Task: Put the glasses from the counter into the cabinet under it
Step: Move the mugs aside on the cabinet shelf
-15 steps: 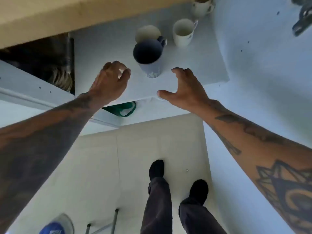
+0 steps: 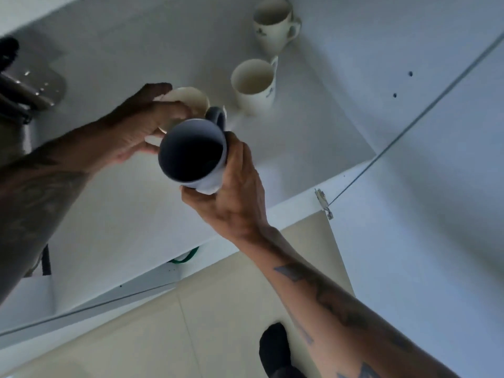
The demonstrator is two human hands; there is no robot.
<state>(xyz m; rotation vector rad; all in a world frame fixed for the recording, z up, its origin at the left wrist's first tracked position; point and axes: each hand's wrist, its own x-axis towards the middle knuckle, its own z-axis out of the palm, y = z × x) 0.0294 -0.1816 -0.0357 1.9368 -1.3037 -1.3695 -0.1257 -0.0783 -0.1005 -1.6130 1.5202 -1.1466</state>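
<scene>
Both hands now grip mugs: right hand (image 2: 234, 186) blue mug (image 2: 192, 151), left hand (image 2: 136, 129) cream mug (image 2: 188, 100)

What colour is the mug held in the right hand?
Dark blue ceramic mug, gripped by the right hand; head view.

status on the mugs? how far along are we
Early. Nothing visibly stowed: the cabinet's inside is out of view. In hand: the right hand grips the dark blue mug, which looks lifted and tilted; the left hand closes on the cream mug behind it. Left: two white mugs, the nearer and the farther, stand untouched on the counter.
</scene>
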